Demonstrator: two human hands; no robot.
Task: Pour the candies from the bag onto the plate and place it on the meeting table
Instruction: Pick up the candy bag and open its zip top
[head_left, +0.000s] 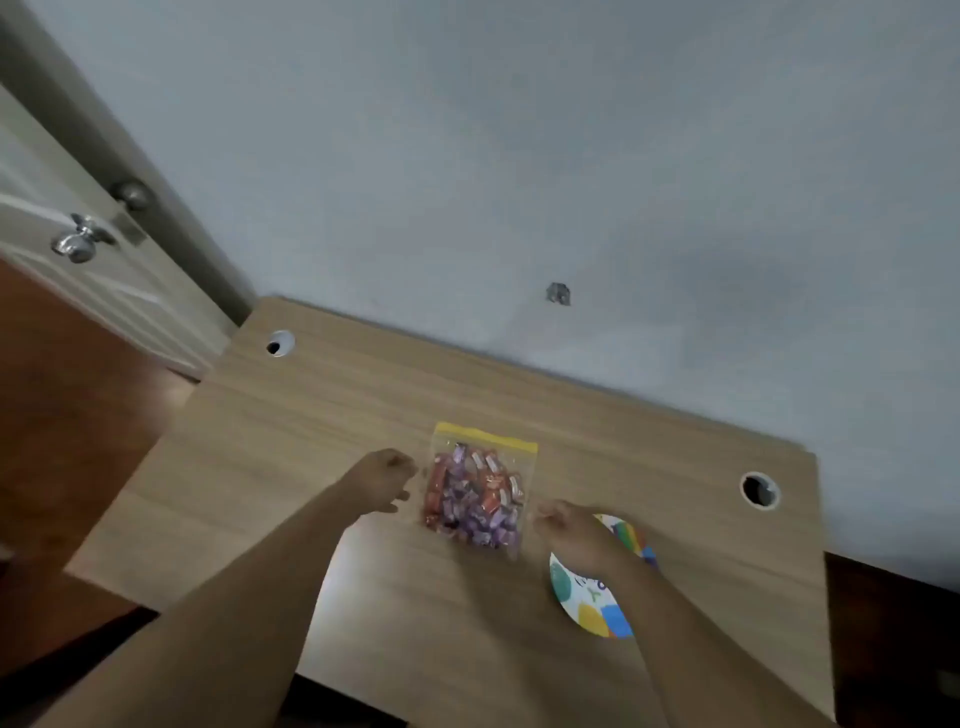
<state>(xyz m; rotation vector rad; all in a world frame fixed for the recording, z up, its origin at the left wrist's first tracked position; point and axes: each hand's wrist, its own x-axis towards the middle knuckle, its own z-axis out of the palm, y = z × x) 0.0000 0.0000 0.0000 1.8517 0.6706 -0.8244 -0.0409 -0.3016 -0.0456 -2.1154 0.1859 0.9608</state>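
Note:
A clear zip bag (478, 491) with a yellow seal strip lies flat on the wooden desk (363, 415), full of red and purple wrapped candies. My left hand (382, 483) is just left of the bag, fingers curled, close to its edge. My right hand (569, 530) is just right of the bag's lower corner, fingers curled. Whether either hand touches the bag is unclear. A round paper plate (597, 608) with colourful print lies on the desk to the right, partly hidden under my right wrist.
The desk stands against a pale wall and has two round cable holes (280, 343) (759, 490). A white door with a metal knob (78, 244) is at the left, above a dark red-brown floor (78, 415).

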